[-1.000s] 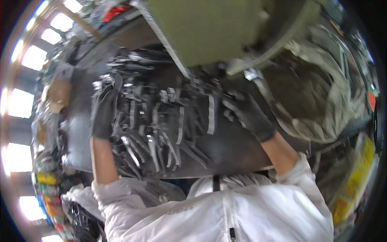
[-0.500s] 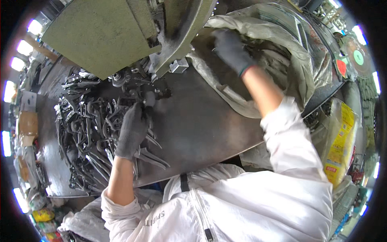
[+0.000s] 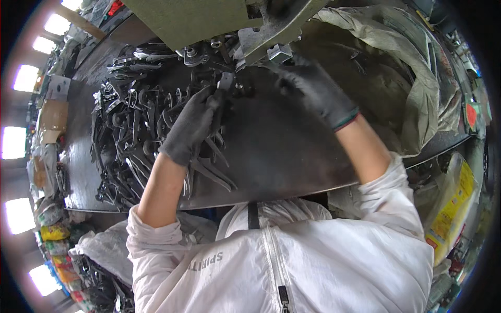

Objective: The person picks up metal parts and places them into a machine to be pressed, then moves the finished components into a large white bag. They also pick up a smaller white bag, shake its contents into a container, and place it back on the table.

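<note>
- Workbench (image 3: 282, 151): dark metal top, worn and shiny in patches, with its near edge running in front of the person's white jacket (image 3: 334, 261).
- Left hand (image 3: 189, 126): grey glove; fingers curled and closed on a small metal part (image 3: 226, 81), whose pale bracket end projects past the fingertips. Position of the part: above the bench, just below the front of the machine.
- Right hand (image 3: 319, 95): dark grey glove with a red and green cuff; fingers partly bent, pointing toward the machine. Its fingertips are dark and blurred; whether they grip anything cannot be told.
- Machine (image 3: 193, 23): olive-green body at the top of the view, with a curved arm extending to the right. A bright metal block (image 3: 280, 53) sits at the arm's lower end, near the right fingertips.
- Lever parts (image 3: 138, 117): dark, curved metal pieces heaped on the left of the bench. Several lie beneath and beside the left hand, with some long ends directed toward the near edge.
- Sack (image 3: 430, 91): pale woven material, spread open on the right of the bench beyond the right hand.
- Cardboard box (image 3: 54, 116): brown, located past the left end of the bench.
</note>
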Tool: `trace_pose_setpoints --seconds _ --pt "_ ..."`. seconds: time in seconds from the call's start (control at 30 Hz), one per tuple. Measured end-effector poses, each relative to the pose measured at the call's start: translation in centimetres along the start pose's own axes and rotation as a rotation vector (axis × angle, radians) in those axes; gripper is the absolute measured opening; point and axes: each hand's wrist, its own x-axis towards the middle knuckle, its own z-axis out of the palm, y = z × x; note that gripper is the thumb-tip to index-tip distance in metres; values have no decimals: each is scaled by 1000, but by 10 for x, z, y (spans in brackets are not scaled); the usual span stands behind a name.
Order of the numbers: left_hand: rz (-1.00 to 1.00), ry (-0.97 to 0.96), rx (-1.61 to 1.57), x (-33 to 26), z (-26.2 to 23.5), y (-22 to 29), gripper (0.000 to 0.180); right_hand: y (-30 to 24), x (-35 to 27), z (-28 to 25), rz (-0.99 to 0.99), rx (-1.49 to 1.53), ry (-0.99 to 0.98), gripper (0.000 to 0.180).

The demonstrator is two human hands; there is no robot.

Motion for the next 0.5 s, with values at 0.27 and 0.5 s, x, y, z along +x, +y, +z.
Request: trace_pose_setpoints --seconds 0.27,0.5 --pt "276 -29 93 28 -6 -26 26 -21 -8 60 136 337 -62 33" --pt "370 -137 193 35 -23 -20 34 -13 -3 71 42 308 -90 36"
